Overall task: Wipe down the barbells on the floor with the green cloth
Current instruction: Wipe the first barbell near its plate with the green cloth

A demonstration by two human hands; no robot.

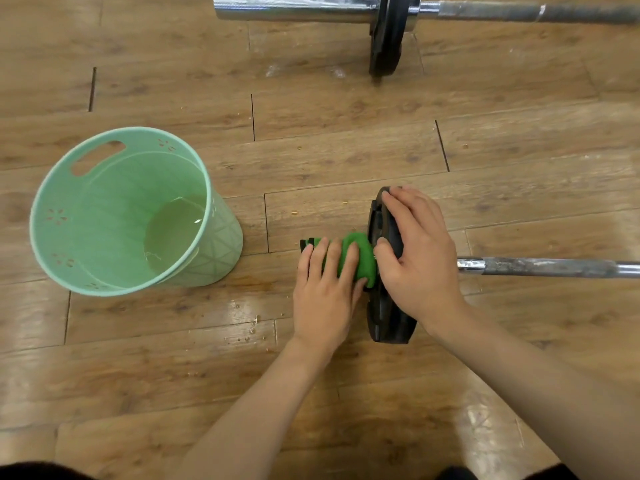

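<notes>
Mid-wipe on the near bar [540,266]. The left hand [325,285] is wrapped round the cloth [363,258], which is bunched over the short end of that bar, just outboard of the plate [391,323]. The right hand [419,258] is clamped over the top of the plate with its fingers curled on the rim, probably steadying it.

Progress: looks early. Only this end stub is being covered. The near bar's long shaft runs off right with dull grey patches and no cloth near it. The far bar [294,6] lies well apart at the top of the frame with nothing touching it; its chrome sleeve looks shiny, but I can't tell whether it's been wiped. Left to do, as I read it: the near shaft, the plate faces, the other ends out of frame and the whole far bar.

A bucket [221,244] stands to the left with a little water in the bottom. Crumbs and wet sheen on the floor [138,358].

Writing: none readable. The plate may have embossing, too dark to make out. The bucket has only flower cut-outs.
</notes>
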